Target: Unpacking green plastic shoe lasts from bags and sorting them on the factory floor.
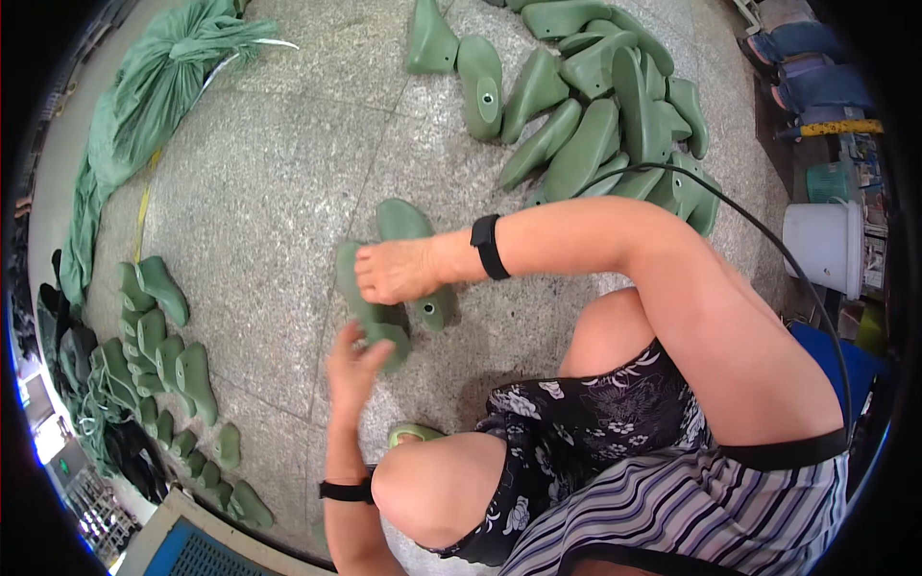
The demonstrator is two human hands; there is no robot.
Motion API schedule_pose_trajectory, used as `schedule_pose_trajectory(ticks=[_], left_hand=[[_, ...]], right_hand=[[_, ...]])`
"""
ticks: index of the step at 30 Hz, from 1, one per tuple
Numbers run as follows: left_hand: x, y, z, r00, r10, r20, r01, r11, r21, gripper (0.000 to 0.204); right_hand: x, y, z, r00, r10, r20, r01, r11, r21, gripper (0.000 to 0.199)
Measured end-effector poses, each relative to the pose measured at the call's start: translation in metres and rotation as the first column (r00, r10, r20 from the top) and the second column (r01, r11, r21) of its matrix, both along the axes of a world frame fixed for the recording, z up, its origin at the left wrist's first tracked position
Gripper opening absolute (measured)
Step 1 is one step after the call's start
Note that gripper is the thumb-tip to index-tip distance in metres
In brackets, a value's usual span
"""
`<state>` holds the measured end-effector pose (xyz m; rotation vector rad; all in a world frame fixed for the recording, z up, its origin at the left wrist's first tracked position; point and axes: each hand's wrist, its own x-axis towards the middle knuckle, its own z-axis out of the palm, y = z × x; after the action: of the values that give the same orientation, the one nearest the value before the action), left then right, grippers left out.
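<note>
Two green shoe lasts lie side by side on the floor in front of me. My right hand reaches across the farther-right last, its fingers closed over the left last. Part of each last is hidden beneath that hand and wrist. Close to the near end of the left last is my left hand, slightly blurred, with thumb and fingers spread apart. Whether its fingertips touch the last, I cannot tell. Both wrists carry black bands.
A heap of green shoe lasts lies at the far right. Smaller lasts stand in rows at the left. A green sack is at the far left, a white bucket at the right. A black cable passes over my right arm.
</note>
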<state>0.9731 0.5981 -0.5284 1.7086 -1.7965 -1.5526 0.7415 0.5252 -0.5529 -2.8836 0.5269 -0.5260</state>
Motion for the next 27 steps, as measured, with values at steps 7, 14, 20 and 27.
schedule_pose_trajectory(ticks=[7, 14, 20, 27], left_hand=[[-0.102, 0.009, 0.021, 0.948, -0.21, 0.24, 0.228, 0.972, -0.049, 0.086], [-0.131, -0.023, 0.011, 0.911, -0.181, 0.37, 0.061, 0.948, 0.312, 0.098], [-0.04, -0.006, 0.013, 0.998, 0.04, -0.041, -0.032, 0.982, 0.185, 0.069], [0.172, 0.219, -0.018, 0.504, 0.763, 0.406, -0.679, 0.64, -0.36, 0.03]], right_hand=[[-0.083, -0.033, 0.025, 0.86, -0.503, 0.083, 0.489, 0.86, 0.144, 0.018], [-0.186, -0.056, 0.016, 0.34, -0.934, -0.107, 0.939, 0.344, -0.017, 0.028], [-0.222, -0.061, -0.052, 0.288, -0.916, -0.28, 0.955, 0.297, 0.014, 0.041], [-0.28, -0.059, -0.078, 0.446, -0.847, -0.291, 0.885, 0.368, 0.285, 0.054]])
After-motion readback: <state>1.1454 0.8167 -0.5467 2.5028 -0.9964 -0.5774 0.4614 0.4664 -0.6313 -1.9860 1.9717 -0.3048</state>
